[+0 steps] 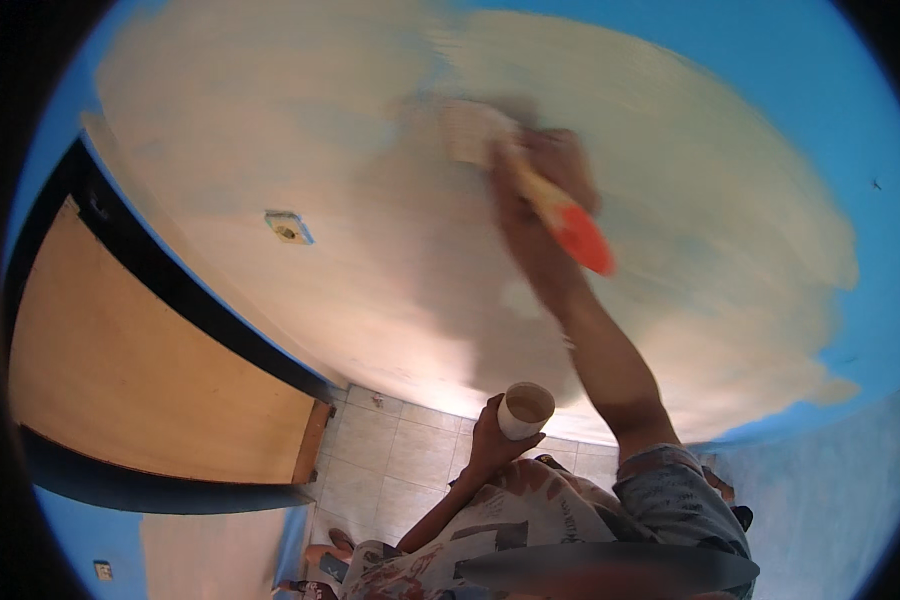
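1. Right hand (560, 160): fingers wrapped around the handle of a wide brush (542, 190), bristles apparently touching the wall (690, 220); blurred, exact finger placement can't tell.
2. Left hand (492, 440): fingers curled around white cup (522, 422), pale liquid (530, 403) inside, held near the body.
3. Risk: cup could tip and spill on tile floor (410, 455) if attention is all on the brush.
4. Risk: overloaded bristles could drip; a stray leftward stroke could smear the outlet box (289, 228).
5. Surface: patchy cream coat, blue paint (800, 80) around its edges.
6. Room: tan door (160, 340), black frame (170, 285), at left.
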A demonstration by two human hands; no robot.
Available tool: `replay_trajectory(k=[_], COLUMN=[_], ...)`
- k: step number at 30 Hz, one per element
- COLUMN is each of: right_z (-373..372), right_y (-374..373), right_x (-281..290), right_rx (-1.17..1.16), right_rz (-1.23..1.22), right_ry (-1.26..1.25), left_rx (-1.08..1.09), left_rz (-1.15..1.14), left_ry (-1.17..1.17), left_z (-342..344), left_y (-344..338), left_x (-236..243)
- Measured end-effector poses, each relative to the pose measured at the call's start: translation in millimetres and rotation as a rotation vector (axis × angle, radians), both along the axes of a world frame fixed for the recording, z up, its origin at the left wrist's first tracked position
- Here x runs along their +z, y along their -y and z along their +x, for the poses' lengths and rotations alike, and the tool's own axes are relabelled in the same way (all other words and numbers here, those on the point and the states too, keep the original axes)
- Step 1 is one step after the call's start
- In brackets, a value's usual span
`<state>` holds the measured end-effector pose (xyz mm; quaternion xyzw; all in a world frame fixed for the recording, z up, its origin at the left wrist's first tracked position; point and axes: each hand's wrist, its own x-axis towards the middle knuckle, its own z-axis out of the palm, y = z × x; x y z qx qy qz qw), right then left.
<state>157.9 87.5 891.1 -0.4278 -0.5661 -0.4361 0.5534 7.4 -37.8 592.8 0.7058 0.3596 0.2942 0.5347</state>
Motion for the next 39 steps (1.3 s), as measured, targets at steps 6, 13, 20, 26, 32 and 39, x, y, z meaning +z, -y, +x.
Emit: replay_trajectory(k=[6, 13, 20, 26, 32, 39], right_z=[74.9, 89.2, 24.7, -36.5, -35.0, 64.0], right_y=[128.9, 178.8, 59.2, -14.7, -18.6, 77.4], right_x=[-32.6, -29.0, -29.4, -7.1, 47.8, 68.0], right_rx=[-0.284, -0.532, -0.522, 0.107, 0.284, 0.24], right_rz=[0.063, 0.14, -0.021, 0.097, 0.056, 0.035], right_ry=[-0.304, -0.256, -0.019, -0.053, -0.156, -0.237], left_rx=[-0.015, -0.06, -0.071, -0.056, -0.07, -0.122], left_rz=[0.0, 0.089, 0.044, 0.0, 0.029, 0.026], left_ry=[-0.015, 0.021, 0.037, 0.04, -0.004, -0.046], left_z=[2.1, 11.4, 11.3, 13.8, 15.5, 25.5], left_y=[-11.7, -24.3, -20.5, -9.7, -4.9, -5.1], left_x=[-5.1, -14.5, -10.6, -7.7, -2.8, -3.1])
